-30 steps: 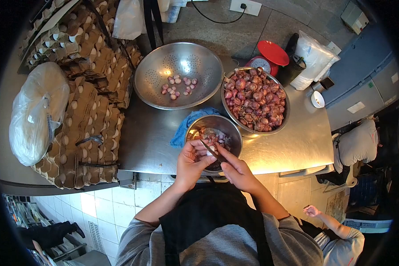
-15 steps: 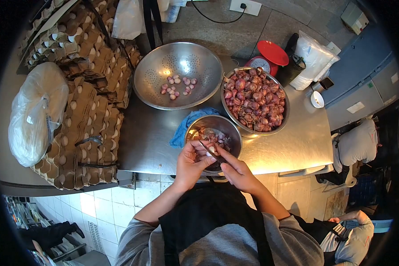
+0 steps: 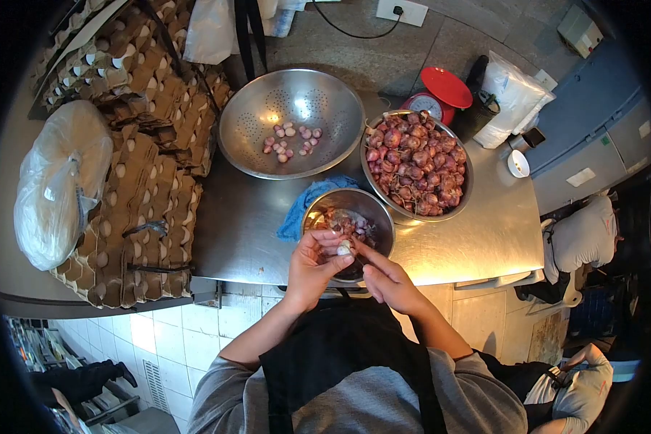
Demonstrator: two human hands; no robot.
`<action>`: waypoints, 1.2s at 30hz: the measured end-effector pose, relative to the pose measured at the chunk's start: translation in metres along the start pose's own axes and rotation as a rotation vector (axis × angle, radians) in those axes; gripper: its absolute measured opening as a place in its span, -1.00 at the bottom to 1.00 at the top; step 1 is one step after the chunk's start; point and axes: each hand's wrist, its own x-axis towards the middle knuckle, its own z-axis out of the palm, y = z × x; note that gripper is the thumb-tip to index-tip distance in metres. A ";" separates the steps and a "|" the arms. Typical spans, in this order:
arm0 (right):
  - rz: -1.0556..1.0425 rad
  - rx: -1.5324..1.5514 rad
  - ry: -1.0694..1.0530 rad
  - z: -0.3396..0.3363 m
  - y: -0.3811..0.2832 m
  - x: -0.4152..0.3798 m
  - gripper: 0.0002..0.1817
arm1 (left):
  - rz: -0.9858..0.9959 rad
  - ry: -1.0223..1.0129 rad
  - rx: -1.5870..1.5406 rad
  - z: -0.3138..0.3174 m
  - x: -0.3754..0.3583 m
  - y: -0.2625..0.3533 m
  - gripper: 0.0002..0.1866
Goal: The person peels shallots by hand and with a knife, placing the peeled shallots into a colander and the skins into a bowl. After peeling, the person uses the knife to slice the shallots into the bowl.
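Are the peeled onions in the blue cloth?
No, the peeled onions sit in the big colander, apart from the cloth.

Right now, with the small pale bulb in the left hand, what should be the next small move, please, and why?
Probably turn the small pale bulb slightly in the left hand, keeping it over the round steel bowl. The left fingertips pinch it, the right hand is close beside it, and the bowl holds loose reddish skins, so any scraps would likely fall there.
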 end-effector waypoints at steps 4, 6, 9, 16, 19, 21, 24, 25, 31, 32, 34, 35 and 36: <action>0.020 -0.142 0.024 -0.003 0.001 -0.001 -0.50 | 0.013 -0.040 0.031 -0.003 0.001 -0.002 -0.60; -0.070 -0.284 0.087 -0.001 0.008 0.001 -0.52 | 0.019 -0.051 0.041 -0.003 0.002 -0.003 -0.61; -0.177 -0.339 0.141 0.002 0.011 0.003 -0.55 | 0.025 -0.039 0.030 -0.003 0.002 -0.003 -0.63; -0.234 -0.480 0.197 0.005 0.006 0.004 -0.57 | -0.012 0.012 -0.049 0.000 0.001 -0.003 -0.66; -0.291 -0.451 0.232 0.006 0.014 0.008 -0.59 | -0.028 0.018 -0.077 0.000 0.002 -0.004 -0.68; -0.338 -0.420 0.272 0.004 0.022 0.014 -0.59 | -0.049 0.008 -0.088 -0.001 0.002 -0.003 -0.69; -0.184 -0.248 0.345 -0.011 0.029 0.022 -0.59 | -0.102 -0.038 -0.115 -0.001 0.001 0.001 -0.71; -0.145 -0.213 0.352 -0.015 0.027 0.023 -0.59 | -0.112 -0.053 -0.120 -0.001 0.000 0.001 -0.71; 0.213 -0.040 0.268 -0.013 0.000 0.016 -0.55 | -0.139 0.003 -0.204 0.005 0.002 0.004 -0.73; 0.205 -0.023 0.242 -0.009 0.001 0.013 -0.54 | -0.152 0.021 -0.213 0.005 0.002 0.005 -0.73; 0.048 -0.160 0.233 -0.001 0.008 0.009 -0.53 | -0.146 0.026 -0.195 0.002 0.003 0.001 -0.72; -0.102 -0.315 0.248 0.005 0.014 0.010 -0.52 | -0.144 0.025 -0.186 0.002 0.004 -0.002 -0.72; -0.211 -0.411 0.267 0.008 0.016 0.011 -0.52 | -0.145 0.017 -0.205 0.002 0.004 -0.002 -0.71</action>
